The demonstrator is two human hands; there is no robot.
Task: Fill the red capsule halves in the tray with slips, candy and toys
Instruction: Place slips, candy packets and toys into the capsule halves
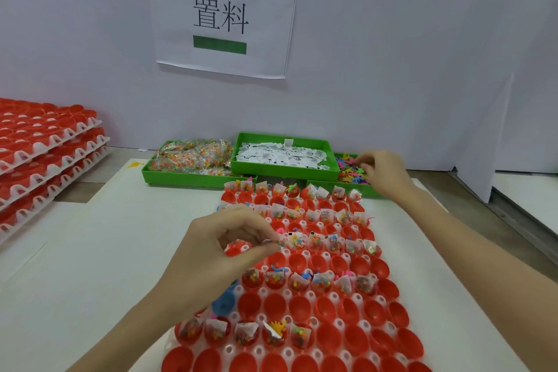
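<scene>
Capsule halves sat open side up in the white tray, so that contents could be dropped in from above. Filled and empty rows alternated across the tray; filled halves held a candy bag, a slip and, in several, a small toy. The left hand hovered over the tray's left side, thumb and forefinger pinched together on a small item at the fingertips, probably a candy bag or slip, though blur prevented a firm identification. Directly ahead of those fingertips lay a filled row, and nearer the wrist an empty row, which suggested a placement in progress. The right hand reached beyond the tray's far edge into the toy bin, fingers curled down among the coloured toys; whether it had hold of one could not be determined. To the left of that hand stood the slip bin, and further left the candy bin, all within reach of either hand. A blue piece lay beneath the left wrist. Stacked trays of red halves waited far to the left of the left hand.
</scene>
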